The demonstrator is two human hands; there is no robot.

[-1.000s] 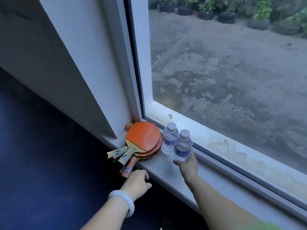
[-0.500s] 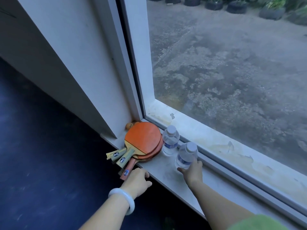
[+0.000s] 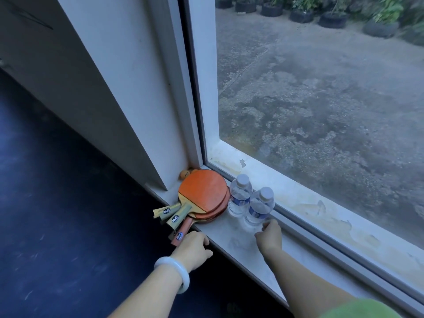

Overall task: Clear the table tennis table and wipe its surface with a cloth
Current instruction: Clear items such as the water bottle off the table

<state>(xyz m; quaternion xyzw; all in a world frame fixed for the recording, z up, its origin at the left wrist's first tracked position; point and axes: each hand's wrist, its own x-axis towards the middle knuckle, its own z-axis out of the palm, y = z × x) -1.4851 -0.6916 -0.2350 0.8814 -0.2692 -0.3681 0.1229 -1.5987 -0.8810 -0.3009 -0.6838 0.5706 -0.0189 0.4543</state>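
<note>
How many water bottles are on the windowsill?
2: one water bottle stands beside the paddles; the other water bottle stands right of it, at the right hand fingertips.

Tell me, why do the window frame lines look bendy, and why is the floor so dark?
Head view: the wide-angle lens curves the white window frame; daylight comes only through the glass, leaving the dark blue floor dim; the green sleeve at the bottom edge is blurred.
</note>
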